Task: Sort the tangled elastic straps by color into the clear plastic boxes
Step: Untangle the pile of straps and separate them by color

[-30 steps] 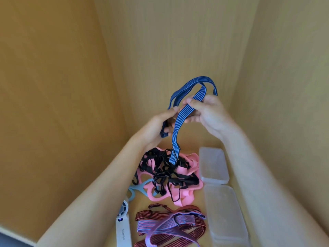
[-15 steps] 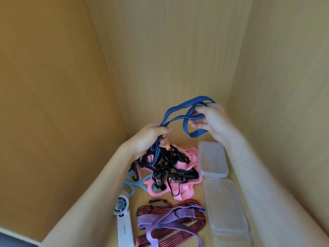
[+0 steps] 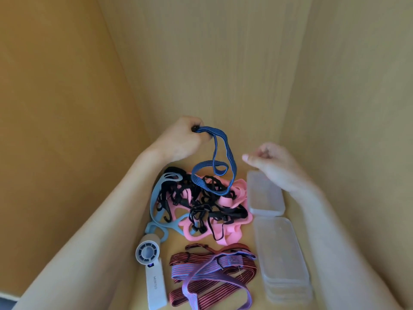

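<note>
My left hand (image 3: 178, 142) grips one end of a dark blue striped strap (image 3: 223, 157), which dangles in loops over a tangled pile of black straps (image 3: 201, 202), pink straps (image 3: 234, 198) and a light blue strap (image 3: 156, 198). My right hand (image 3: 272, 164) hovers over the far clear plastic box (image 3: 266, 198), fingers loosely curled, holding nothing. A nearer stack of clear boxes (image 3: 283, 260) lies along the right wall. Red striped straps (image 3: 201, 278) and a purple strap (image 3: 214, 271) lie in front.
A white handheld fan (image 3: 152, 269) lies at the front left beside the straps. Wooden walls close in on the left, back and right.
My right hand has let go of the blue strap and moved right over the far box. My left hand has lifted the strap's end up and to the left.
</note>
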A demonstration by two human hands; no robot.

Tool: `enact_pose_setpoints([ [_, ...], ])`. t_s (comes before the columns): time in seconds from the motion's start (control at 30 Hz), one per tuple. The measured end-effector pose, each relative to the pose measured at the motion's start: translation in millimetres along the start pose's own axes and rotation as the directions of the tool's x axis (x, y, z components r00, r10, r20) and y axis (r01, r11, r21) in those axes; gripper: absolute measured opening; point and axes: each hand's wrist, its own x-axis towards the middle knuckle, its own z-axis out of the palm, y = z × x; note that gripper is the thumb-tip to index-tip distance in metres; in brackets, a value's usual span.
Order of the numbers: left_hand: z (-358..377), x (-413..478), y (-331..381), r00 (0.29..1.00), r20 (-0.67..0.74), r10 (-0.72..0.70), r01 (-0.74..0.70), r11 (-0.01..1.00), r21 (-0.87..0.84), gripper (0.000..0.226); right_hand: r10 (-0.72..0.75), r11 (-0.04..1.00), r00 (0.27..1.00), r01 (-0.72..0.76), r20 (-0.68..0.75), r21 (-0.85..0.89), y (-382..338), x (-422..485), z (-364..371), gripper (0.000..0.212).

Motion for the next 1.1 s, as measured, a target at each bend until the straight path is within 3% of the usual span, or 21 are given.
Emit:
enact_pose_setpoints([
  [0.07,2.9,-1.6,8.1,0.998,0.033,0.054,-0.055,0.998,0.019,0.025,-0.095,0.992,0.995,0.094,0.009,0.079,-6.7,-0.7,10.0,0.061],
  [0.13,5.5,-3.5,15.6,0.992,0.068,0.108,-0.109,0.994,0.007,0.021,-0.152,0.979,0.978,0.129,0.142,0.155,-11.9,-0.4,24.1,0.08],
  [0.23,8.5,-5.1,17.5,0.986,0.076,0.147,-0.14,0.987,-0.084,0.019,-0.122,0.981,0.948,0.069,0.295,0.182,-9.6,2.1,48.6,0.06],
  [0.33,7.3,-5.9,1.9,0.998,-0.011,0.069,-0.07,0.974,-0.214,0.021,-0.041,0.98,0.968,-0.01,0.248,0.201,-1.0,2.7,65.5,0.045],
  [0.4,10.4,-9.8,-19.3,0.997,-0.067,-0.04,0.015,0.941,-0.339,0.018,-0.05,0.942,0.97,-0.034,0.239,0.335,3.9,2.3,68.1,0.027],
  [0.47,22.8,-20.8,-46.4,0.986,-0.062,-0.155,0.108,0.874,-0.474,0.02,-0.033,0.86,0.968,-0.099,0.247,0.501,3.0,1.9,67.6,0.036],
  [0.57,56.6,-45.9,-82.5,0.971,0.06,-0.232,0.219,0.754,-0.62,0.016,0.02,0.741,0.965,-0.19,0.262,0.644,-3.0,-1.4,77.7,0.042],
  [0.73,105.0,-81.6,-107.8,0.933,0.255,-0.252,0.35,0.479,-0.805,0.04,0.204,0.62,0.926,-0.373,0.317,0.691,-8.3,-12.6,112.2,0.039],
  [0.87,115.4,-114.6,-117.7,0.899,0.391,-0.198,0.438,0.467,-0.768,0.058,0.343,0.561,0.908,-0.404,0.241,0.723,-4.7,-23.2,143.0,0.033],
  [0.97,116.1,-128.8,-122.3,0.887,0.407,-0.221,0.461,0.501,-0.732,0.066,0.418,0.521,0.89,-0.401,0.184,0.754,-0.1,-33.9,159.1,0.035],
  [1.1,117.2,-146.9,-127.2,0.88,0.421,-0.219,0.465,0.573,-0.675,0.02,0.468,0.512,0.868,-0.419,0.165,0.75,11.5,-47.7,164.5,0.036],
])
